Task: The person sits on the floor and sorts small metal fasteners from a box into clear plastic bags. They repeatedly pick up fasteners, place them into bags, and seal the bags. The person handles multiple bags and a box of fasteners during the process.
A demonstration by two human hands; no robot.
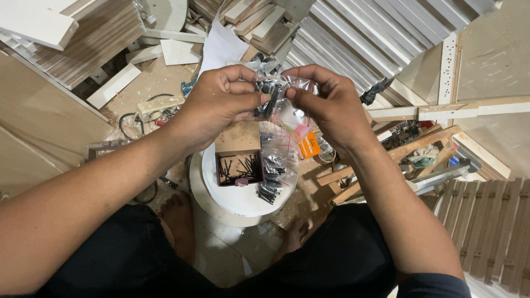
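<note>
**Opening a bag of screws**

Above a round white board [243, 201] bearing a small box of screws [238, 168], the left hand [218, 105] and right hand [331, 107] pinch a clear bag of dark screws [276, 102] at its top. It seems mid-opening; parting it wants a gentle, level pull.

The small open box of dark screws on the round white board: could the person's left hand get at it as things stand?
Probably not at once: the left hand and right hand both grip the clear plastic bag. The box lies open just below, uncovered.
</note>
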